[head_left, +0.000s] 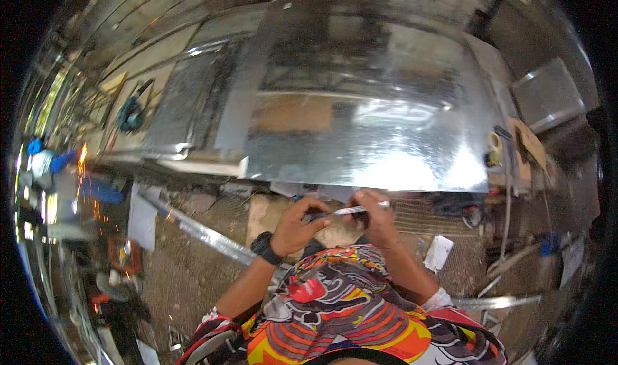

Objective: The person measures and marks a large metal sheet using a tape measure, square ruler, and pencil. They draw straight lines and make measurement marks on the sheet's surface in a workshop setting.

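Note:
My right hand is closed around a thin white pen-like stick, which lies almost level and points toward my left hand. My left hand, with a black watch on the wrist, has thumb and fingers curled together close to the stick's left end. A small dark bit shows between those fingers, too blurred to name. Both hands are in front of my body, just short of the near edge of a large shiny metal sheet on the workbench. Neither hand touches the sheet.
A roll of tape sits by the sheet's right edge. A green power tool rests at the far left. Long metal strips lie on the floor. At the left, a person in blue works amid orange sparks.

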Motion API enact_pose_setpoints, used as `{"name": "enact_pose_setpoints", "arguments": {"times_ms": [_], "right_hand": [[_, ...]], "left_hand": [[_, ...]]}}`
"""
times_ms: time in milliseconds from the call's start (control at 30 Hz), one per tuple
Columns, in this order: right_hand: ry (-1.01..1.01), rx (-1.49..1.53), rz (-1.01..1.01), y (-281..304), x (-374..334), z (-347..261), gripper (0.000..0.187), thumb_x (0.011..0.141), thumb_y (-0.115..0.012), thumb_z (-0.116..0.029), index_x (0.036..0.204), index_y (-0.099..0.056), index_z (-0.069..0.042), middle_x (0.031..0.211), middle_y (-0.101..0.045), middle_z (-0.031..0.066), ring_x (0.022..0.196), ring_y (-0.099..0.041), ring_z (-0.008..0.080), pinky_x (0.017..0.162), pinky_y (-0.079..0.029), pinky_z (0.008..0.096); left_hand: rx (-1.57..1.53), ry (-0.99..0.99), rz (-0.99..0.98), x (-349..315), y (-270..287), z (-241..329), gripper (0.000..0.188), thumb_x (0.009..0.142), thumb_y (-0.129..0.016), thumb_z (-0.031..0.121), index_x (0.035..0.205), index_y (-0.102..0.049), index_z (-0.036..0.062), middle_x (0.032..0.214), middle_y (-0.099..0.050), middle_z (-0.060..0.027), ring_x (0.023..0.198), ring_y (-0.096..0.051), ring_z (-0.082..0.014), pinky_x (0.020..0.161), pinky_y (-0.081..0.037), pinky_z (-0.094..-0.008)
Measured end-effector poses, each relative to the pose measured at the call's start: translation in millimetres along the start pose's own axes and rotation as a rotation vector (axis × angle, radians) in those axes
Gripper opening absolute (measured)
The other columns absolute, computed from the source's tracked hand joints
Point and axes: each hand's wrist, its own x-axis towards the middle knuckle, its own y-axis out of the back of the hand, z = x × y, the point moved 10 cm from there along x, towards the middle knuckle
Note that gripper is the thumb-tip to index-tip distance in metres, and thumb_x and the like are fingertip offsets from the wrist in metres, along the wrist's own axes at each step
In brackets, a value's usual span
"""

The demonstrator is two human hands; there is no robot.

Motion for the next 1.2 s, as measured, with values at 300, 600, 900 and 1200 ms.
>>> {"name": "enact_pose_setpoints", "arguments": {"times_ms": [300,600,900,1200], "right_hand": [[0.055,-0.255,-0.184,92.5,-13.6,42.6,0.032,0.109,-0.047,-0.036,0.106,-0.059,-0.006,0.095,-0.057,0.0016,0.087,-0.054,0.0095,0.075,-0.047,0.0278],[0.170,-0.121,-0.355,176.1,-69.2,-25.1,0.035,0.110,-0.039,-0.022,0.134,-0.056,-0.002,0.102,-0.060,0.0092,0.092,-0.055,0.0164,0.084,-0.048,0.0341],[0.463,-0.254,-0.165,256.6,-36.0,-76.1,0.032,0.108,-0.050,-0.022,0.129,-0.061,-0.001,0.111,-0.068,0.0130,0.101,-0.066,0.0196,0.089,-0.052,0.0344],[0.520,-1.088,0.568,524.7,9.4,-132.8,0.084,0.084,-0.076,-0.027,0.151,-0.034,0.003,0.147,-0.046,0.0307,0.133,-0.049,0.0468,0.112,-0.041,0.0499]], "left_hand": [[-0.228,0.052,0.010,32.5,-130.0,37.6,0.049,0.095,-0.073,0.024,0.132,-0.050,0.0021,0.123,-0.059,-0.0106,0.114,-0.059,-0.0189,0.092,-0.051,-0.0321],[-0.387,0.012,-0.130,81.3,-265.7,86.7,0.070,0.102,-0.053,0.058,0.135,-0.054,-0.0035,0.122,-0.066,-0.0172,0.111,-0.066,-0.0254,0.094,-0.052,-0.0373],[-0.558,0.187,0.102,135.5,-304.4,76.8,0.073,0.104,-0.049,0.058,0.152,-0.038,0.0040,0.140,-0.054,-0.0172,0.116,-0.063,-0.0275,0.100,-0.050,-0.0409],[0.269,0.333,-0.325,93.7,-304.4,-95.1,0.038,0.099,-0.065,0.030,0.121,-0.068,0.0002,0.114,-0.071,-0.0190,0.110,-0.067,-0.0320,0.097,-0.050,-0.0405]]}}
